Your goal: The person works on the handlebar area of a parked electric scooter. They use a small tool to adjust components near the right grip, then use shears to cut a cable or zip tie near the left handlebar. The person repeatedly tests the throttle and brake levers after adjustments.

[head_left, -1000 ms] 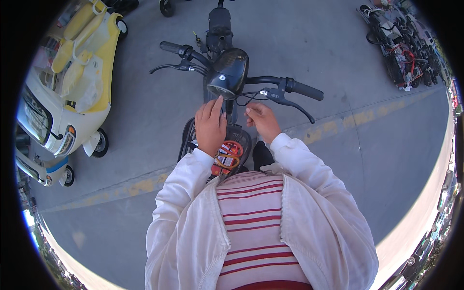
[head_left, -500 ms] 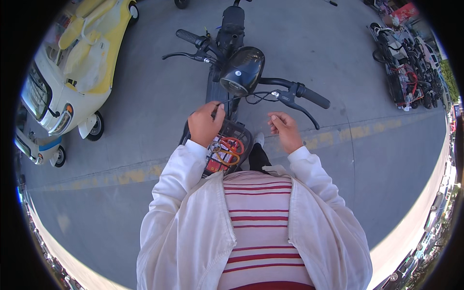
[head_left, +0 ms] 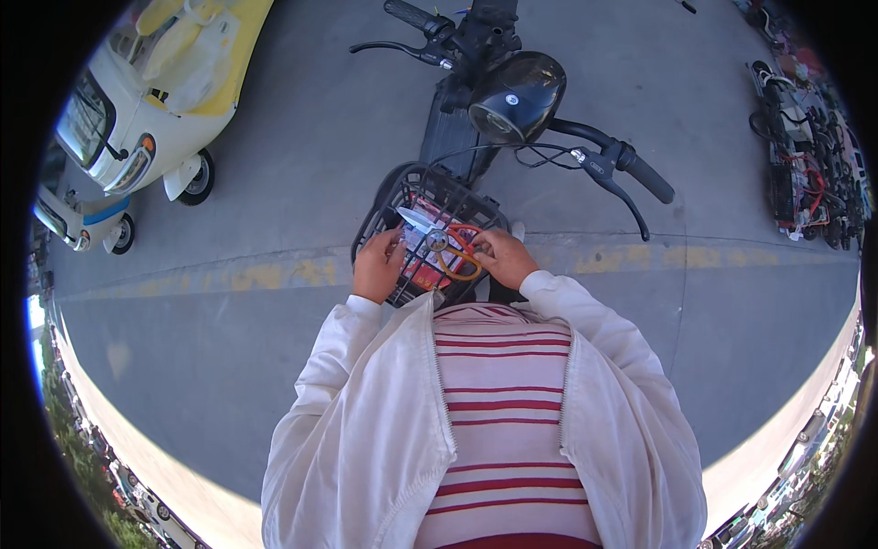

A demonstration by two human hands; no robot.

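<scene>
A black wire basket (head_left: 384, 209) on the front of a two-wheeler lies right before me. Inside it is a pair of scissors (head_left: 439, 240) with silver blades and red and orange loop handles, on top of red and white packages (head_left: 423, 274). My right hand (head_left: 506, 259) reaches over the basket's right side, its fingers closed at the scissors' handles. My left hand (head_left: 377, 267) is at the basket's left side, fingers curled inward next to a pale packet; what they hold, if anything, is hidden.
Beyond the basket are the two-wheeler's black headlight (head_left: 521, 96), right handgrip (head_left: 647, 176) and brake levers (head_left: 631, 209), with thin cables hanging between. A yellow and white vehicle (head_left: 197, 105) stands at left. Stacked frames and parts (head_left: 809, 165) are at far right.
Both hands have come down from near the handlebar cables to the basket. My left hand has let go of the cable, and my right hand has moved left onto the scissors.
</scene>
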